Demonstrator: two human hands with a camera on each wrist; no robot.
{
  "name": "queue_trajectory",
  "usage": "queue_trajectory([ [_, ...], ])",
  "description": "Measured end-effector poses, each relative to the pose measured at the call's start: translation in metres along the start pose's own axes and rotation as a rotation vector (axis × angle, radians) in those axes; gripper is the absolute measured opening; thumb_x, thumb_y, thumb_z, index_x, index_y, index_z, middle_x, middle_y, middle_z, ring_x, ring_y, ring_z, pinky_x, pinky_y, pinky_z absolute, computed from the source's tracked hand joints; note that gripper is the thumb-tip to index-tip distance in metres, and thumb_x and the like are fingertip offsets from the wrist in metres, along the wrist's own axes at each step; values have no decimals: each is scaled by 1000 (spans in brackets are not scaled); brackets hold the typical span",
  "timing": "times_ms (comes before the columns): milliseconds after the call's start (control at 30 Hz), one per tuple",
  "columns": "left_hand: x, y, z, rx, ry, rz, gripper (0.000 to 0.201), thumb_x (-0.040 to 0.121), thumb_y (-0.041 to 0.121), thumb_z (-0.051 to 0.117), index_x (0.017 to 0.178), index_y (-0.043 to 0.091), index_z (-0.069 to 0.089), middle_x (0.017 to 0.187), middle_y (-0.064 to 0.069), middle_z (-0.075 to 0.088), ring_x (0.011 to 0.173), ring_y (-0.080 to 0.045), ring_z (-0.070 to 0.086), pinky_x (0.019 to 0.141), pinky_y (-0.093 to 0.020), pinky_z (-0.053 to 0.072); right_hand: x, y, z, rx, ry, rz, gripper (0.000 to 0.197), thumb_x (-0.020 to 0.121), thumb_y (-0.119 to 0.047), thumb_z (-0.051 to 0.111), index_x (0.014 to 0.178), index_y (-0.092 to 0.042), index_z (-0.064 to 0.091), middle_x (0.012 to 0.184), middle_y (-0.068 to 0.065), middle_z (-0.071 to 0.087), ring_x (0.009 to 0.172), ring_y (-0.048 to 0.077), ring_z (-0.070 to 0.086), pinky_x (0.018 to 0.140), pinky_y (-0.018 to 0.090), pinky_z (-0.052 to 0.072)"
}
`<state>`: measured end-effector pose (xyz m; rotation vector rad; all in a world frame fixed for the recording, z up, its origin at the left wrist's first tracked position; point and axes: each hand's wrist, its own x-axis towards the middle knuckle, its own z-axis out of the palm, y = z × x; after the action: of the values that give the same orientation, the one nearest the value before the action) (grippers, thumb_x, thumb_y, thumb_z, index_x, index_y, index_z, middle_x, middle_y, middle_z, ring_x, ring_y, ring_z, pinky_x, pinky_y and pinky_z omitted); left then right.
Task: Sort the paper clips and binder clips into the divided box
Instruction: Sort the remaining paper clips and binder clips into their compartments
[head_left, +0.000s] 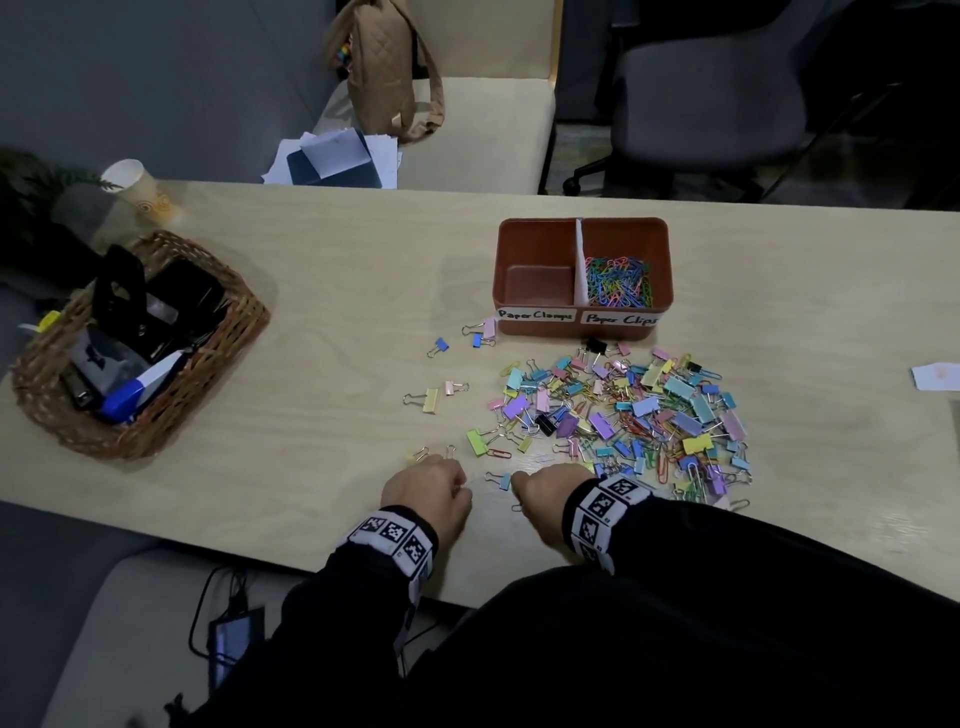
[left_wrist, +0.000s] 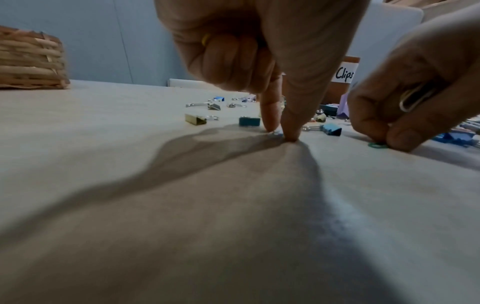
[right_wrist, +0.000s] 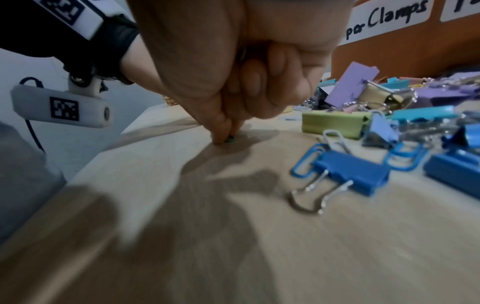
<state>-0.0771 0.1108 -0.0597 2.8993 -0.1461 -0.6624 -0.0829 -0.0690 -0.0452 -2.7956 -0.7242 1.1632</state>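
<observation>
The brown divided box (head_left: 582, 228) stands at the table's far side. Its "Paper Clamps" half is empty; its "Paper Clips" half holds coloured paper clips (head_left: 618, 283). A mixed pile of binder clips and paper clips (head_left: 623, 421) lies in front of it. My left hand (left_wrist: 281, 134) pinches a pale paper clip (left_wrist: 276, 132) against the table, with something yellow (left_wrist: 206, 39) tucked under its curled fingers. My right hand (right_wrist: 226, 138) pinches a green paper clip (right_wrist: 230, 140) on the table, and the left wrist view shows more wire clips (left_wrist: 413, 98) in its curled fingers. Both hands are near the table's front edge.
A wicker basket (head_left: 223, 332) of office items sits at the left, with a paper cup (head_left: 140, 189) behind it. Stray binder clips (head_left: 431, 400) lie left of the pile. A blue binder clip (right_wrist: 348, 172) lies right beside my right hand.
</observation>
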Motion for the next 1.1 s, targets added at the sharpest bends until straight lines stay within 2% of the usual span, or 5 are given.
queue_trajectory([
  [200,14,9,-8,69,-69,-27,19,85,29,54,96,23,68,103,1,66,97,-22,61,81,-29,49,-4,-3,0,-61,-45,-41,33,87,-8,57,117,-3,43,99,15,61,86,33,60,61,35,42],
  [433,18,14,-6,166,-125,16,16,83,26,54,93,17,62,99,-3,64,92,-26,61,79,-32,50,-7,-3,0,-253,-117,-112,19,91,-16,55,106,-7,49,89,10,62,68,27,50,58,33,42],
  [633,14,16,-5,164,-68,46,13,87,23,50,95,17,58,99,-4,63,88,-27,61,75,-34,48,-13,12,0,-12,39,15,10,98,-22,39,97,-12,41,69,2,49,60,22,49,50,30,40],
  [933,10,-9,-14,-45,9,-184,19,81,36,65,97,26,66,101,6,66,95,-18,60,73,-23,42,-3,29,-8,287,88,139,25,91,-10,50,110,-12,35,84,7,62,77,26,62,71,42,57],
  [1100,11,-15,-17,-140,37,-299,13,78,37,67,86,27,64,95,7,68,81,-17,58,67,-22,42,4,34,-9,485,221,150,18,99,-30,29,94,-16,40,76,6,57,74,28,60,71,42,54],
])
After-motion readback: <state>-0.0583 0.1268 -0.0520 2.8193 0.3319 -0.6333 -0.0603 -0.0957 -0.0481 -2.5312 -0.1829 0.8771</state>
